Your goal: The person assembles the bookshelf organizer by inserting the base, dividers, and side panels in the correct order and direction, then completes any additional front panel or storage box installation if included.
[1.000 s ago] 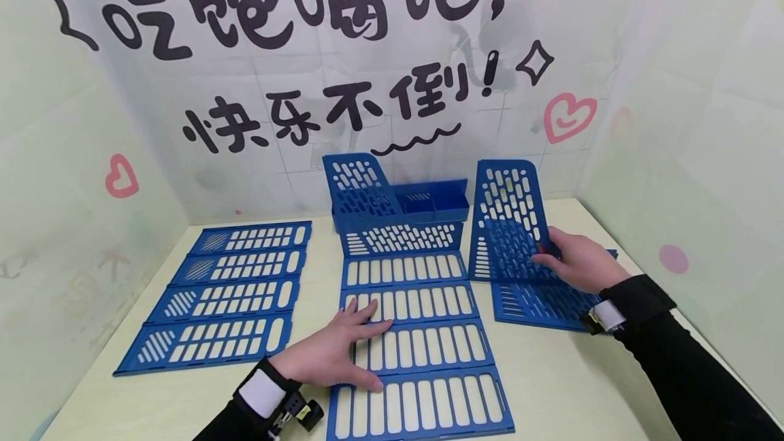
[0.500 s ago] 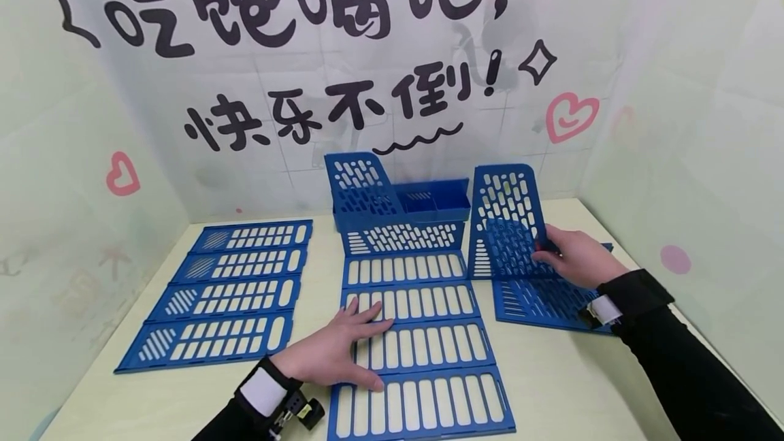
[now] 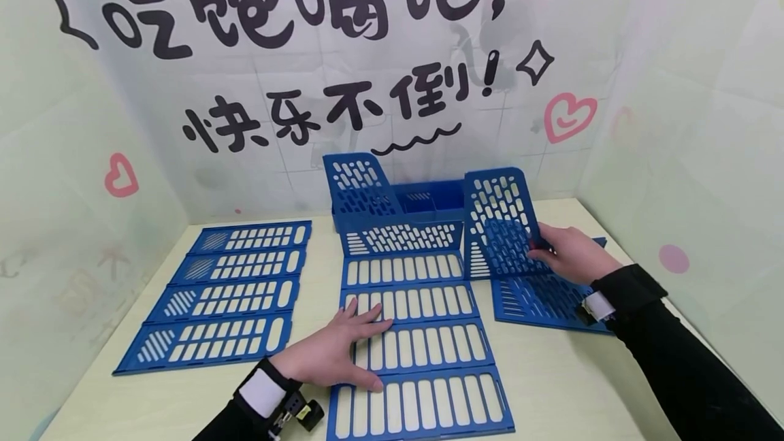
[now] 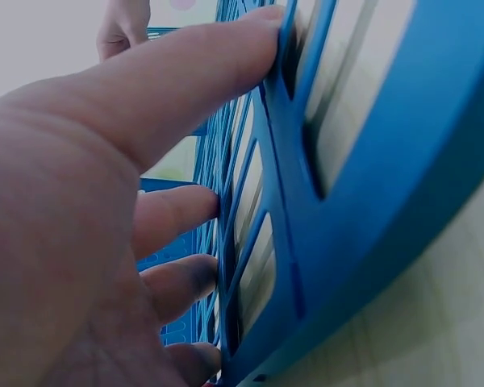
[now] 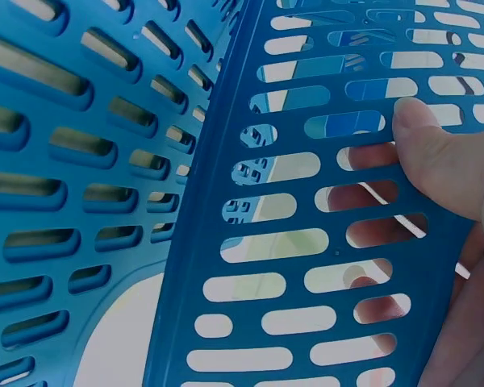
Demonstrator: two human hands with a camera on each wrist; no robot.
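Note:
My left hand (image 3: 333, 352) rests with fingers spread on a blue slotted panel section (image 3: 422, 342), part of a strip of several lying flat on the table. In the left wrist view, its thumb (image 4: 185, 68) touches the slotted frame. My right hand (image 3: 576, 254) pinches the right edge of an upright blue perforated side panel (image 3: 505, 206) with a slanted, rounded top. In the right wrist view, the thumb (image 5: 436, 153) lies on the near face, with fingers seen through the holes. Another perforated panel (image 3: 539, 301) lies flat below it, partly hidden.
Behind the strip stand another perforated side panel (image 3: 361, 186) and a blue compartment tray (image 3: 435, 199), near the back wall. Several flat blue panels (image 3: 226, 291) lie in a row at left on the pale table (image 3: 569, 380). Printed walls border the table.
My right hand has shifted left with the upright side panel, which now overlaps the right end of the tray. My left hand has stayed in place.

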